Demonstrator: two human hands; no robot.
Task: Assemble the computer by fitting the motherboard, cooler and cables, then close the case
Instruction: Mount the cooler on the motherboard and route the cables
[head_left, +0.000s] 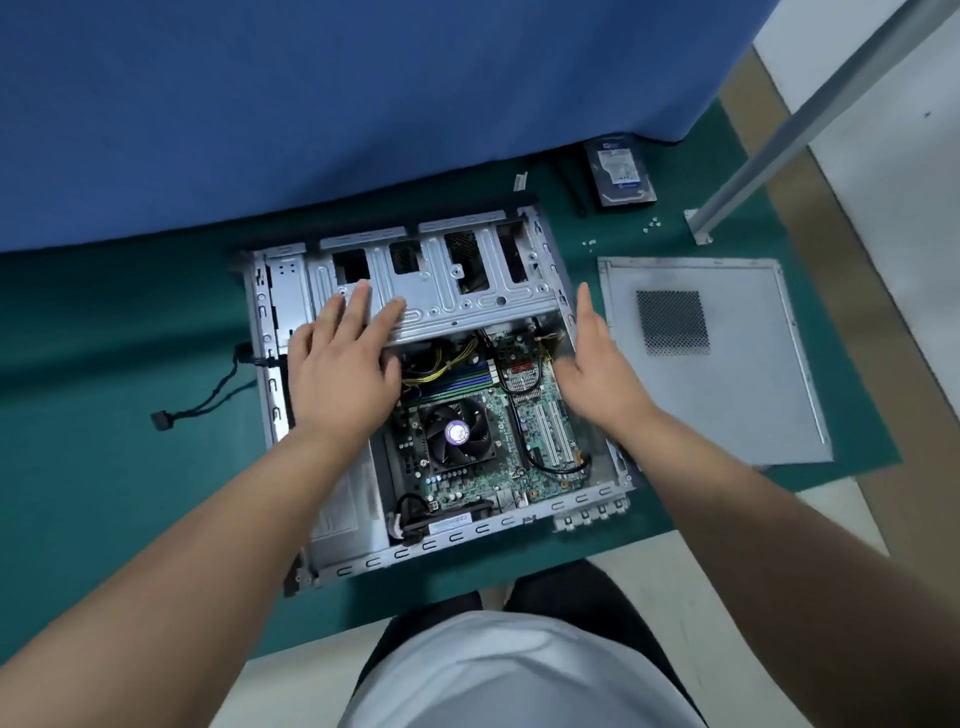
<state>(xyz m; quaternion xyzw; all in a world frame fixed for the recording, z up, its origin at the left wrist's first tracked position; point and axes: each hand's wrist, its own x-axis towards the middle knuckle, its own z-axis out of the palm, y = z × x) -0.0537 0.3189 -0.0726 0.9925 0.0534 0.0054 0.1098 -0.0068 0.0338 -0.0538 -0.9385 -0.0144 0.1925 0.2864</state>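
1. The case lies open on its side on the green mat, with the motherboard seated inside and the cooler fan mounted on it.
2. Your left hand rests flat on the drive cage, fingers straight and spread, holding nothing.
3. Your right hand stands edge-on at the case's right wall, fingers straight and together; the blur there hides whether it touches the metal.
4. Yellow and black cables run under the cage edge, just above the memory sticks.
5. A black cable trails out of the case's left side onto the mat, its plug lying free.
6. The side panel lies flat on the mat just right of the case, vent grille up.
7. The hard drive sits beyond the panel near the blue cloth, well apart from the case.
8. Small screws lie scattered between the drive and the panel.
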